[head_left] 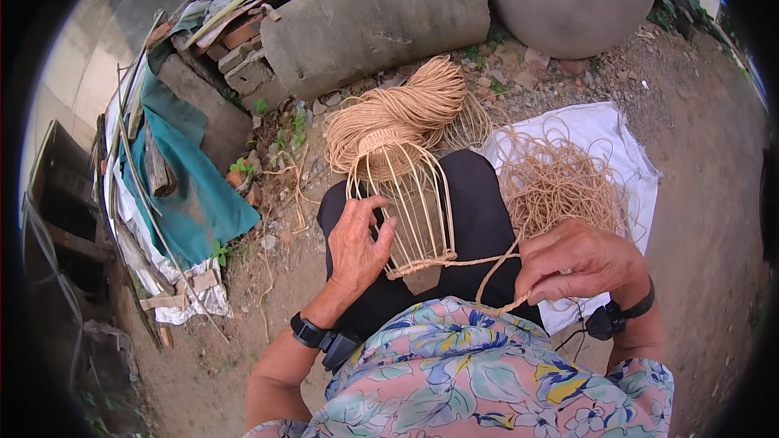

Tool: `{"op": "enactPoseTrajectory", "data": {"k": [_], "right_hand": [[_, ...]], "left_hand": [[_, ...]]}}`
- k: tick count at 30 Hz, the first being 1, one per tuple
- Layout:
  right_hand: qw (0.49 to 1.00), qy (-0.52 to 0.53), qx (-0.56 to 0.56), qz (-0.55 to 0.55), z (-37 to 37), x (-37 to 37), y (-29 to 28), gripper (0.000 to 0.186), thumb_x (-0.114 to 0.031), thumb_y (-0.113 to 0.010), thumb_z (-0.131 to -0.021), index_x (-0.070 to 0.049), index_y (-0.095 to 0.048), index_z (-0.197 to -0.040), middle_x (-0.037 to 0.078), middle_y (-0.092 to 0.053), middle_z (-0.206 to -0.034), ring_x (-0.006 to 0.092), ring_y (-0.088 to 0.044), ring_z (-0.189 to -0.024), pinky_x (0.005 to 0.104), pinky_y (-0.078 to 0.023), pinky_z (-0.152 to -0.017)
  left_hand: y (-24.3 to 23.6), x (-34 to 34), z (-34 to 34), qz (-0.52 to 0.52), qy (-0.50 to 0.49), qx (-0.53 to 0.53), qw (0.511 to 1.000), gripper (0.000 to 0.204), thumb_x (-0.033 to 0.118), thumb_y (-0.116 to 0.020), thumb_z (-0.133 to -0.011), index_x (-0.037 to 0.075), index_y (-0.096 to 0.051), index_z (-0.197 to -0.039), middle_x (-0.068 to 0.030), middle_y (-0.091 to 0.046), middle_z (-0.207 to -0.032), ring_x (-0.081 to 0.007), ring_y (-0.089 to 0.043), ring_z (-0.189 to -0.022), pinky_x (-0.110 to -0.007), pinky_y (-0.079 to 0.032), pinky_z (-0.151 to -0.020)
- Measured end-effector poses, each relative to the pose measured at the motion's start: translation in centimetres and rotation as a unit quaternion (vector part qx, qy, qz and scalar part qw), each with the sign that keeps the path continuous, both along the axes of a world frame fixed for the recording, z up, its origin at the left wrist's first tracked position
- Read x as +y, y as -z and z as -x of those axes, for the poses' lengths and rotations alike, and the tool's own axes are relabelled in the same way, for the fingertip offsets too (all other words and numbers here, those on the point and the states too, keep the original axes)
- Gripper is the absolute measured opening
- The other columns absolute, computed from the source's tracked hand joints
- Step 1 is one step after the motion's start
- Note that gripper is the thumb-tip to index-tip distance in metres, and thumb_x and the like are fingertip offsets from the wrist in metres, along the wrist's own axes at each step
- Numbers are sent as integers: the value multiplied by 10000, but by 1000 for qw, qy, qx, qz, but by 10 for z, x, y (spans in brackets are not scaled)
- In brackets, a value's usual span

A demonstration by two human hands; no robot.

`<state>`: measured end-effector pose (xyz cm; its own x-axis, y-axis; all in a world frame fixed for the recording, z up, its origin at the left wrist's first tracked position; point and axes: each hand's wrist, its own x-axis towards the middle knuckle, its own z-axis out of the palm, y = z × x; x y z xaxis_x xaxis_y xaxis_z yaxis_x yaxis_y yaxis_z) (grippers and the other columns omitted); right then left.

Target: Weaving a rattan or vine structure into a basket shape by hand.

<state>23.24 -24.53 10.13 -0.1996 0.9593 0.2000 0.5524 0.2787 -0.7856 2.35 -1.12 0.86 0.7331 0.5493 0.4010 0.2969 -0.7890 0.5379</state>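
A half-woven basket (422, 219) with thin, pale upright ribs rests on my lap, its woven end pointing away from me. My left hand (357, 245) grips the frame's left side, fingers curled over the outer ribs and thumb toward the inside. Tan cord (487, 260) runs from the wrapped near rim out to the right. My right hand (572, 264) pinches this cord between thumb and fingers, with a loop of it hanging below. What the fingertips of my left hand press on is partly hidden.
A thick bundle of tan cord (398, 109) lies beyond the basket. More loose, tangled cord (560, 186) sits on a white sheet (645, 170) at the right. A concrete cylinder (377, 24), bricks (247, 73) and a teal cloth (195, 203) lie around the far and left sides.
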Motion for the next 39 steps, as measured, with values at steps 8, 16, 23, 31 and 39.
{"op": "enactPoseTrajectory", "data": {"k": [8, 16, 23, 31, 39], "right_hand": [[939, 95, 300, 140, 14, 110, 87, 159, -181, -577, -932, -47, -634, -995, 33, -621, -800, 109, -595, -708, 234, -481, -642], [942, 302, -113, -96, 52, 129, 119, 112, -106, -589, -808, -35, -622, -887, 129, -605, -757, 339, -587, -655, 419, -462, -599], [934, 279, 225, -13, 32, 100, 84, 297, -49, -605, -892, -26, -509, -1173, -27, -544, -734, 46, -539, -628, 237, -450, -525], [860, 185, 465, 94, 23, 90, 73, 179, -91, -628, -910, -17, -581, -1067, 39, -607, -810, 106, -625, -715, 244, -548, -643], [919, 245, 300, 72, 35, 115, 78, 92, -153, -659, -906, -64, -639, -895, -60, -544, -725, 14, -467, -659, 192, -397, -569]], "left_hand": [[5, -7, -15, -35, 13, 73, 997, 167, 178, -649, -780, 122, -632, -936, -95, -633, -658, -275, -633, -569, -382, -478, -505], [17, -9, -18, -39, -18, 15, 999, 123, 128, -584, -817, 131, -646, -923, -121, -596, -603, -311, -610, -539, -398, -463, -512], [30, 12, -11, 35, -50, -102, 993, 33, 63, -579, -852, 81, -594, -876, -34, -522, -560, -205, -528, -499, -328, -366, -531], [20, 15, 1, 182, -68, -197, 961, 59, 49, -536, -913, 36, -558, -860, 50, -410, -619, -52, -371, -568, -244, -311, -510], [30, 18, 5, 175, -76, -217, 957, 64, 39, -542, -908, 38, -562, -847, 43, -422, -613, -53, -380, -562, -252, -319, -501]]}}
